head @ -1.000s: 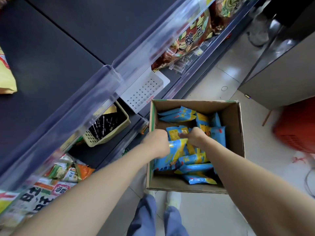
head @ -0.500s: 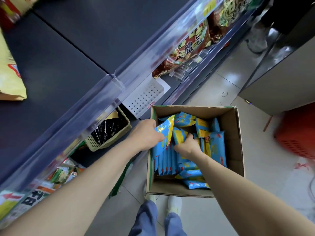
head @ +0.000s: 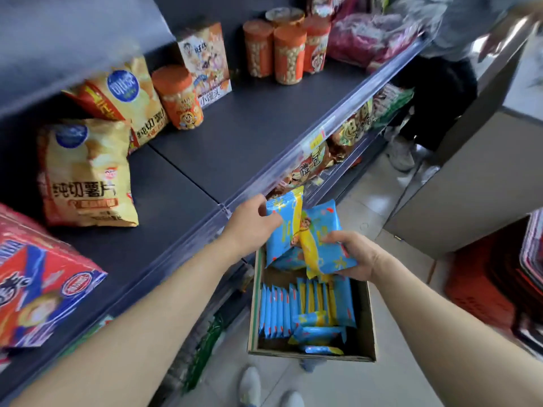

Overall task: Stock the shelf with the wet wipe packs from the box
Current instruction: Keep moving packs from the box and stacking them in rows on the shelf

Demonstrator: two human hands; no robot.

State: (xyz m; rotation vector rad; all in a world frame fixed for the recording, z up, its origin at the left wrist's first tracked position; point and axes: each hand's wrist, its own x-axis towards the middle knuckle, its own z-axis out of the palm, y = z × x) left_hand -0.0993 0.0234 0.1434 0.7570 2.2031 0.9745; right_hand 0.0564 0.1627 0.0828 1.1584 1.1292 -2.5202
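Plainly, both hands were full. The left hand (head: 249, 221) gripped a blue-and-yellow pack (head: 286, 227) near its upper edge, fingers curled over it. The right hand (head: 357, 255) held a second pack (head: 326, 239) from below, thumb laid across its face. Whether either hand held more than one, I could not tell. Both packs hung above the box (head: 368, 327), just beside the front lip of the shelf (head: 235, 133), not yet on it. The rest (head: 305, 306) stood on edge in rows in the box, a few lying loose over them.

These looked like soft film pouches: light, pliant, and likely a bit slick from the glossy wrap. They seemed unlikely to break, though they would sag or swing if pinched by a thin end seam. The surer hold was probably across the flat body, thumb on one face and fingers on the other. Being floppy, they would likely need to lean on a neighbour to stay upright on the shelf.
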